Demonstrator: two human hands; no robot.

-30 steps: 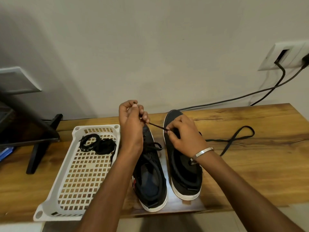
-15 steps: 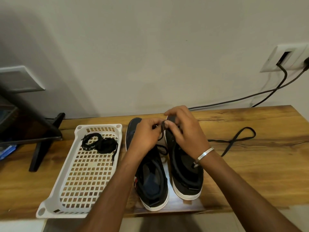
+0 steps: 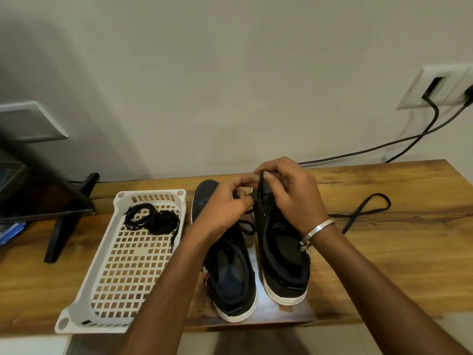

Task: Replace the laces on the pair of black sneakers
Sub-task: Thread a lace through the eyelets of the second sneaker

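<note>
I see the pair of black sneakers standing side by side on the wooden table (image 3: 384,252), heels toward me, the right sneaker (image 3: 282,254) just beside the left sneaker (image 3: 230,275). Both hands meet over the front of the right sneaker: my right hand (image 3: 289,193) is curled with thumb and forefinger pinching the black lace (image 3: 261,187) near its top eyelets, and my left hand (image 3: 222,203) is closed beside it, fingertips pressed on the same lace. A silver bangle (image 3: 316,230) sits on the right wrist. A loose black lace (image 3: 363,211) lies looped on the table to the right of the sneakers. To their left, close beside them, sits a white perforated basket (image 3: 84,298), and in its far end lies a bundle of coiled black laces (image 3: 153,220); the remainder of its floor shows only the grid. A black stand (image 3: 66,221) rests further left.
</note>
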